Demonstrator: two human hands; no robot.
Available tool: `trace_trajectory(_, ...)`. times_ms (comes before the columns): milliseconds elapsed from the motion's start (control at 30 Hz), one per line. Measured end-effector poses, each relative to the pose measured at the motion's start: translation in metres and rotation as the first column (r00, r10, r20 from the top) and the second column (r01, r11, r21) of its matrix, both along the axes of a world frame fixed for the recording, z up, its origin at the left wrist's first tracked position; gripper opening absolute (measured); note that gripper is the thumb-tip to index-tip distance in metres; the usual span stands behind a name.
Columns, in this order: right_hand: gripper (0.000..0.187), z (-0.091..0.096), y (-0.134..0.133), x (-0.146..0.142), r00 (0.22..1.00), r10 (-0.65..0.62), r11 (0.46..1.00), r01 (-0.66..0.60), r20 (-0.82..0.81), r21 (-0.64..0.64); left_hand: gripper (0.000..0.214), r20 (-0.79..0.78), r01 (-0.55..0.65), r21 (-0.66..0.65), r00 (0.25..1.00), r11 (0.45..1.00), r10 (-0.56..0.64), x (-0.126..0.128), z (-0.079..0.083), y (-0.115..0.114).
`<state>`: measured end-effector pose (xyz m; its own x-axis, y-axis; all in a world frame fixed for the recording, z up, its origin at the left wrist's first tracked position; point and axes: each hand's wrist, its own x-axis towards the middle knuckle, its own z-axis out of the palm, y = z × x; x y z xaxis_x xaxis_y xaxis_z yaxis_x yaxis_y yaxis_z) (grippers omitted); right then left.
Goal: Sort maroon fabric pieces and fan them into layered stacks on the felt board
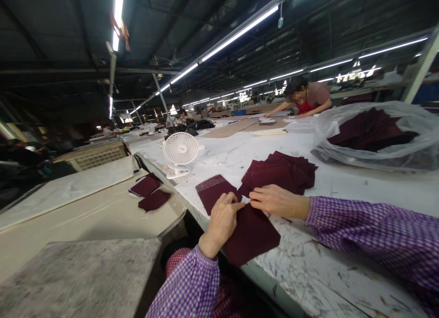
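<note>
A dark maroon fabric piece (254, 235) lies on the white worktable (343, 180) right in front of me, hanging slightly over the near edge. My left hand (222, 222) rests on its upper edge with fingers curled in a pinch. My right hand (272, 200) meets it fingertip to fingertip, also pinching at the same edge. Another maroon piece (214, 190) with a lighter band lies just beyond my left hand. A fanned stack of maroon pieces (281, 171) sits beyond my right hand. Both sleeves are purple check.
A small white desk fan (180, 151) stands at the table's left corner. A clear plastic bag of maroon fabric (373, 132) lies far right. Two maroon pieces (151, 193) rest on a lower beige table at left. Another person (305, 100) leans over the table's far end.
</note>
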<state>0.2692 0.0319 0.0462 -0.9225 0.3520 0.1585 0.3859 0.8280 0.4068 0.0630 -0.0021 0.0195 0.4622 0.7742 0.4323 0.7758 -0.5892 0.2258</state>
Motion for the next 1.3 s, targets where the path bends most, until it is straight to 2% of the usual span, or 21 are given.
trace_trajectory(100,0.019,0.004,-0.001,0.005,0.998,-0.056,0.998,0.056,0.009,0.009,0.035,-0.067,-0.004,0.028,0.998,1.000,0.006,0.001,0.000,-0.002)
trace_trajectory(200,0.025,0.007,-0.002,0.005,0.978,-0.150,0.985,0.136,-0.141,-0.105,0.034,-0.071,-0.013,0.042,0.997,0.999,0.016,0.003,0.000,-0.003)
trace_trajectory(333,0.029,0.000,-0.007,-0.005,0.942,-0.109,0.942,-0.005,-0.319,-0.335,0.034,-0.061,-0.015,0.045,0.998,0.999,0.018,0.003,0.001,-0.004)
trace_trajectory(433,0.029,-0.007,-0.010,-0.011,0.941,-0.117,0.927,-0.011,-0.317,-0.375,0.030,-0.007,-0.001,0.030,1.000,1.000,0.001,-0.007,0.002,-0.006)
trace_trajectory(567,0.030,-0.006,-0.010,-0.010,0.953,-0.110,0.920,-0.010,-0.282,-0.392,0.025,0.119,0.001,0.023,0.993,1.000,-0.004,-0.031,-0.001,-0.011)
trace_trajectory(733,0.033,0.006,-0.014,-0.011,0.981,-0.077,0.931,0.008,-0.176,-0.365,0.024,0.201,0.004,0.045,0.980,0.999,-0.013,-0.054,-0.010,-0.013)
trace_trajectory(867,0.045,0.015,-0.019,-0.020,0.991,-0.096,0.942,0.062,-0.088,-0.329,0.024,0.201,-0.001,0.065,0.980,0.998,-0.012,-0.059,-0.010,-0.013)
trace_trajectory(1033,0.060,0.025,-0.014,-0.036,0.997,-0.073,0.954,0.079,0.034,-0.290,0.031,0.117,-0.010,0.099,0.993,0.995,-0.001,-0.060,-0.009,-0.017)
trace_trajectory(1133,0.062,0.031,-0.011,-0.046,0.991,-0.063,0.956,0.094,0.117,-0.279,0.032,0.109,-0.017,0.121,0.994,0.992,0.003,-0.060,-0.012,-0.019)
trace_trajectory(1300,0.056,0.038,-0.010,-0.058,0.971,-0.108,0.963,0.156,0.215,-0.220,0.023,0.218,-0.043,0.099,0.976,0.994,0.021,-0.060,-0.016,-0.017)
